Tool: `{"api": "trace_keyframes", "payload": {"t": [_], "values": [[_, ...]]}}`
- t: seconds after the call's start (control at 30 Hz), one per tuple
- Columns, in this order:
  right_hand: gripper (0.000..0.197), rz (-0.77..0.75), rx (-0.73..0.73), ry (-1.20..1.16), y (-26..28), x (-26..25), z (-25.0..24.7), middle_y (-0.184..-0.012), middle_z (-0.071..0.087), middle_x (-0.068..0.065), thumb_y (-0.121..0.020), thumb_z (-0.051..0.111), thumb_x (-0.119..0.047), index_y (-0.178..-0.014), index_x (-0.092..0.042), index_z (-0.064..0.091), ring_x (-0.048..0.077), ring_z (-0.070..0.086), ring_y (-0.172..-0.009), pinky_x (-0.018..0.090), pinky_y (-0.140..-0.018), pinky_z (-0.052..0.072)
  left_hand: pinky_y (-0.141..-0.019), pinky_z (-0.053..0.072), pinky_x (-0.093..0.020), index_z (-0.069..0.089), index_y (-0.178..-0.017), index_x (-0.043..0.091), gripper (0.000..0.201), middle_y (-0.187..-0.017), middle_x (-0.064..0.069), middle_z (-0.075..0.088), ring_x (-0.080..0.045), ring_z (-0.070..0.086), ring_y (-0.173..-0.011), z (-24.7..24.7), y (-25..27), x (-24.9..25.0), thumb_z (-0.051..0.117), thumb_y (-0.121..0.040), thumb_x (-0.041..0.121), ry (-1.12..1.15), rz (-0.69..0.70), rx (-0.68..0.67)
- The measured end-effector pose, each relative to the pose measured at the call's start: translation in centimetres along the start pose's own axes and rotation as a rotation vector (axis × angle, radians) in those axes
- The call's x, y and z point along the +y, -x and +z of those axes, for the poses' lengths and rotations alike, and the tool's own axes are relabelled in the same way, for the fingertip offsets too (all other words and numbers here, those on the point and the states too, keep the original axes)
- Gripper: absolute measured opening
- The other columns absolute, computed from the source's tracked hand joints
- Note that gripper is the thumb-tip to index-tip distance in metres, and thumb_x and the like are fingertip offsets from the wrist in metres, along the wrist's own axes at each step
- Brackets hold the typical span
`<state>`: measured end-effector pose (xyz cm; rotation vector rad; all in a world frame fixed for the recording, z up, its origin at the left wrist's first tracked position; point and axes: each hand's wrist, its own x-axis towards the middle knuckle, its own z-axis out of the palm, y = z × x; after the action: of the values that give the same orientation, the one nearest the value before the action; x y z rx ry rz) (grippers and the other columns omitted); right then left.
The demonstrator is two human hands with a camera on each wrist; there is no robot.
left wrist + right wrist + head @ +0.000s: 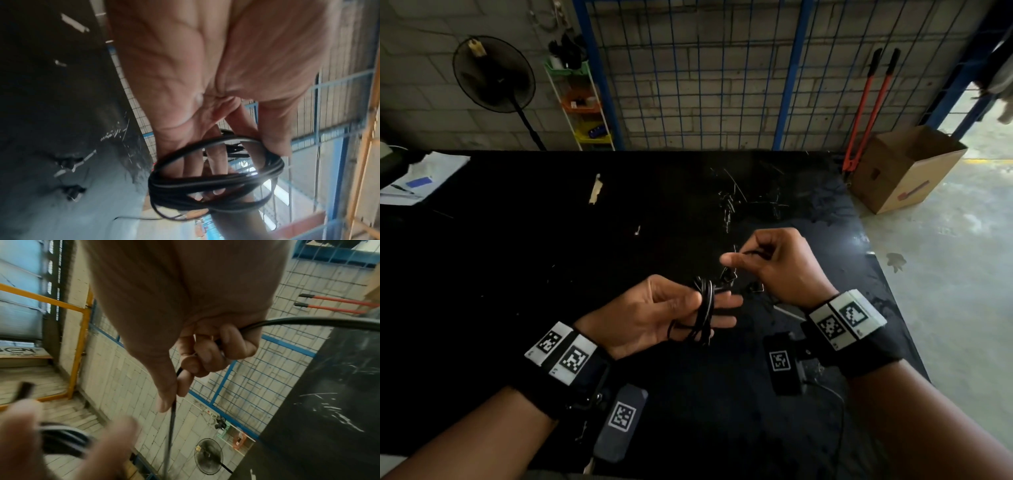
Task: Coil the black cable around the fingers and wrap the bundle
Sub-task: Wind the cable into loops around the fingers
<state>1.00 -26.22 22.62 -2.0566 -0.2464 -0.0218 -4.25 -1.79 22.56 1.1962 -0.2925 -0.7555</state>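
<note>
Between both hands (784, 263), black cable (703, 310).

Bare forearms. A black wrist strap (558, 387) is worn on each wrist, fitted with white plates printed with black square markers (846, 318); small dark camera units are attached beneath.

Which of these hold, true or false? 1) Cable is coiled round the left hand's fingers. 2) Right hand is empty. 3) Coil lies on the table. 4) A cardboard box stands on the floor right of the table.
1) The black cable is looped around the fingers of the left hand: true.
2) False: the right hand pinches the cable's free length between thumb and fingers.
3) False: the coil sits on the left hand, above the black table.
4) The open cardboard box stands on the floor: true.
</note>
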Motion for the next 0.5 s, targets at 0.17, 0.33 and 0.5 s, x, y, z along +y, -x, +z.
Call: {"api": "trace_keyframes", "payload": {"t": [0.17, 0.33, 0.5], "values": [[0.03, -0.079, -0.007, 0.059, 1.0, -2.5, 0.7, -0.057, 0.064, -0.007, -0.078, 0.089, -0.038, -0.064, -0.019, 0.071, -0.001, 0.057, -0.05, 0.009, -0.053, 0.044, -0.105, 0.055, -0.044, 0.063, -0.124, -0.012, 0.041, -0.147, -0.017, 0.062, -0.034, 0.06, -0.136, 0.3, -0.5, -0.9, 0.054, -0.1, 0.02, -0.06, -0.048, 0.122], [0.023, -0.117, 0.019, 0.034, 2.9, -3.7, 0.9, -0.046, 0.057, -0.026, -0.088, 0.083, -0.023, -0.069, -0.014, 0.076, -0.007, 0.058, -0.048, 0.004, -0.052, 0.04, -0.108, 0.053, -0.046, 0.069, -0.128, 0.002, 0.04, -0.142, -0.009, 0.067, -0.028, 0.063, -0.133, 0.0, -0.9, -1.3, 0.055, -0.097, 0.023, -0.065, 0.014, 0.269], [0.008, -0.204, 0.052, 0.031, 4.6, -3.9, 1.8, -0.051, 0.058, -0.03, -0.091, 0.079, -0.017, -0.092, -0.021, 0.086, 0.003, 0.063, -0.052, 0.012, -0.054, 0.045, -0.107, 0.053, -0.049, 0.076, -0.119, 0.01, 0.034, -0.137, -0.009, 0.07, -0.028, 0.064, -0.131, -0.5, -1.9, -1.7, 0.059, -0.096, 0.027, 0.011, 0.111, 0.464]]}}
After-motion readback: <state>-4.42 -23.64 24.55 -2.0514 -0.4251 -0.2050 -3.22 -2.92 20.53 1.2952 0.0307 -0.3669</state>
